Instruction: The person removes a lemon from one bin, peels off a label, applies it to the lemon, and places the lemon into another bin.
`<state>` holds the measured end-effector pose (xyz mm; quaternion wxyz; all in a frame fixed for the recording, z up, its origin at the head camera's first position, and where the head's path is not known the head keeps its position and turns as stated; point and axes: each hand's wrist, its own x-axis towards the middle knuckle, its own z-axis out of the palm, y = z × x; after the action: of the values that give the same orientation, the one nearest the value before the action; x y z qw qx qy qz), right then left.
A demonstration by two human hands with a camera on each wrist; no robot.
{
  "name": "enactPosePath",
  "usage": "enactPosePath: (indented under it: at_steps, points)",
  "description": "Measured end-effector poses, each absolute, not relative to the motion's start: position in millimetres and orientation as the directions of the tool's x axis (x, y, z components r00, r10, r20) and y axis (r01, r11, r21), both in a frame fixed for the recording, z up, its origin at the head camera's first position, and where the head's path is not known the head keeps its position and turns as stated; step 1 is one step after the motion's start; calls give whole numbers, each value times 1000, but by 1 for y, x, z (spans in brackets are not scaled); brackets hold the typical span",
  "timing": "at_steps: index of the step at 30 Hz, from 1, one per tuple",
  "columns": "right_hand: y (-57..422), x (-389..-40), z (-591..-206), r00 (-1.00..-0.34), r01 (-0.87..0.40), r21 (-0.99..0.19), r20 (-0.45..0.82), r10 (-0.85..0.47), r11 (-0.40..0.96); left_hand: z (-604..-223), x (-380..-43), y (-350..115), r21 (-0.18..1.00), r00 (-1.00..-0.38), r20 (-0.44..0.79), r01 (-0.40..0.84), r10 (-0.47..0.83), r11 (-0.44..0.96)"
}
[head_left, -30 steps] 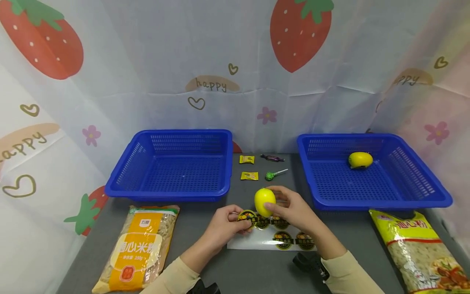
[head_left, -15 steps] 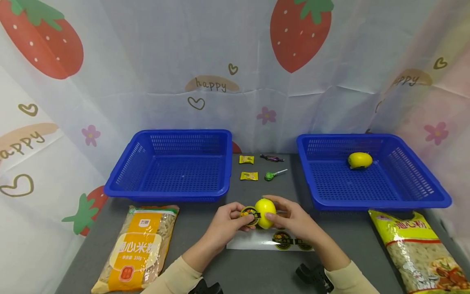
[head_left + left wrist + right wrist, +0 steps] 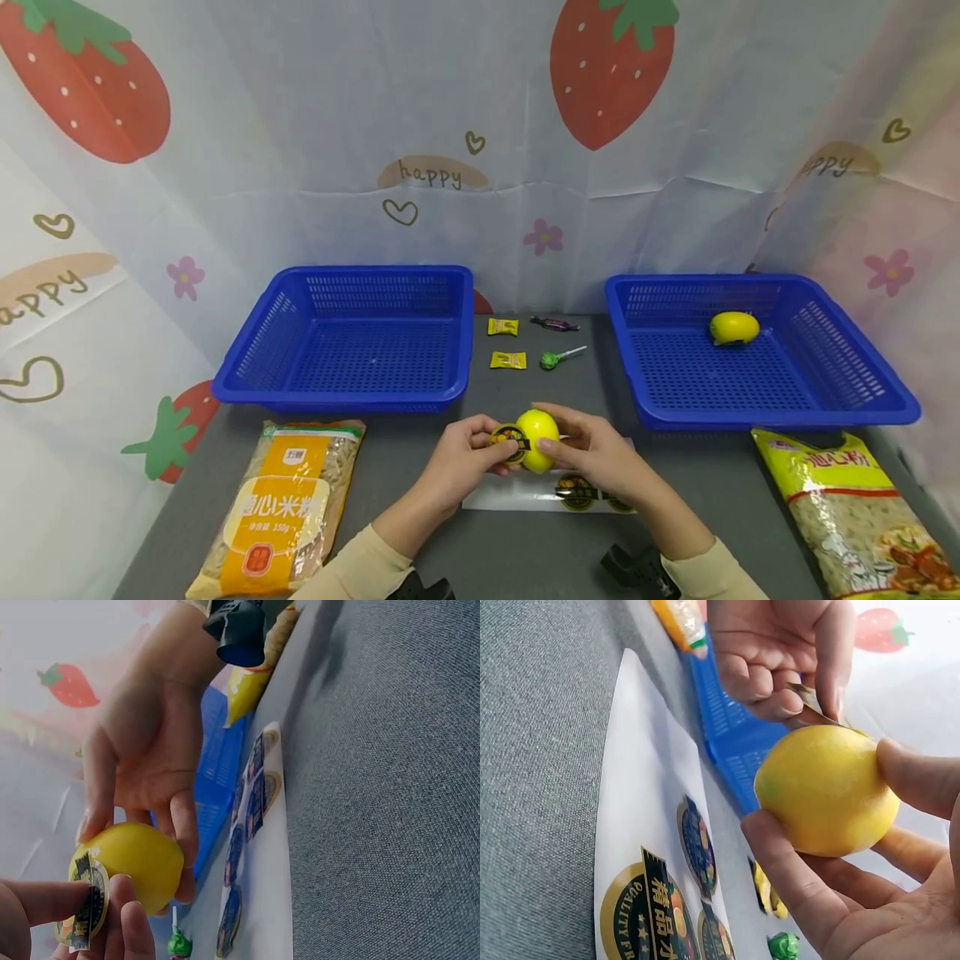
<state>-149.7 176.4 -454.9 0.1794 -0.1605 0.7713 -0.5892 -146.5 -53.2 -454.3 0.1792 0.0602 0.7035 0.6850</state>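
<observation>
My right hand (image 3: 603, 454) grips a yellow lemon (image 3: 542, 435) between thumb and fingers, above the table. The left hand (image 3: 459, 457) pinches a round black-and-gold sticker (image 3: 506, 444) by its outer side. In the left wrist view the sticker (image 3: 94, 904) stands against the lemon (image 3: 146, 862); how much of it clings to the skin cannot be seen. Below both hands lies a white sticker sheet (image 3: 517, 498), partly hidden by them. More round labels show on that sheet (image 3: 649, 742) in the right wrist view.
Blue baskets stand at left (image 3: 341, 400) and right (image 3: 780, 415); the right one holds another lemon (image 3: 734, 328). Yellow candies (image 3: 508, 360), a purple-wrapped candy (image 3: 555, 323) and a green lollipop (image 3: 551, 360) lie between. Noodle packets flank at left (image 3: 277, 508) and right (image 3: 862, 508).
The sticker has come up off the sheet in my left fingers. The lemon has dropped lower and moved against the sticker's edge, with both hands now close together.
</observation>
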Motion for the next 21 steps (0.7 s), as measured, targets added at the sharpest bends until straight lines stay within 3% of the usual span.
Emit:
enactPosePath:
  at_steps: [16,21]
  points:
    - [165,-145,-461,-911,-30,-961,-87,-404,274,-456,-144,-51,993,-932,-113,-92,345,79]
    - [163,-144,-458,-920,27,-958,-136,-367,285,-454,-143,-52,994,-937,-84,-57,339,89]
